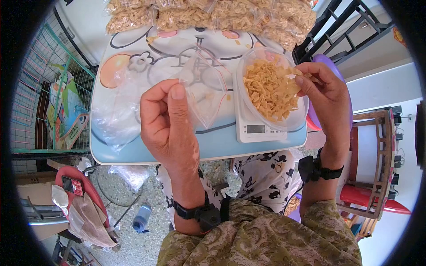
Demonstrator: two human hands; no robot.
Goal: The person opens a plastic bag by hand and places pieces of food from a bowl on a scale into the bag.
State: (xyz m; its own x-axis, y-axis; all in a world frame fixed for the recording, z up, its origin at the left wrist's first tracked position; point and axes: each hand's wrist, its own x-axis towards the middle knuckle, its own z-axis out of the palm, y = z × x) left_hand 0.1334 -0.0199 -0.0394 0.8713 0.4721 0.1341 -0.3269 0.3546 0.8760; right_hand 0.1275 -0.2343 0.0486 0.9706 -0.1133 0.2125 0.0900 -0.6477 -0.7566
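While both grips are in use at the centre of the frame, the contents of the desk (pixel 208 150) stand as follows.

Left hand (pixel 166 119), centre: thumb pinching a clear bag (pixel 205 95) against the fingers at its left edge; a red line runs along the bag's right edge.

Right hand (pixel 327 86), right of centre: thumb and forefinger pinching a few flakes (pixel 290 86) above the right of the tub.

Tub (pixel 296 119), clear, right of centre: more pale yellow pieces (pixel 268 91) heaped inside; set on the scale.

Scale (pixel 262 136), white, beneath the tub: figures on its display too small to read.

Loose plastic (pixel 113 113), left of the frame: a crumpled heap on the desk.

Filled bags (pixel 208 17), top of the frame: stacked along the far edge.

Handling note, by judgement: a light pinch should spare the thin flakes from cracking; wrist and fingers kept off the tub should keep the scale's reading true; the bag is best held clear of the tub's rim, its film uncreased.
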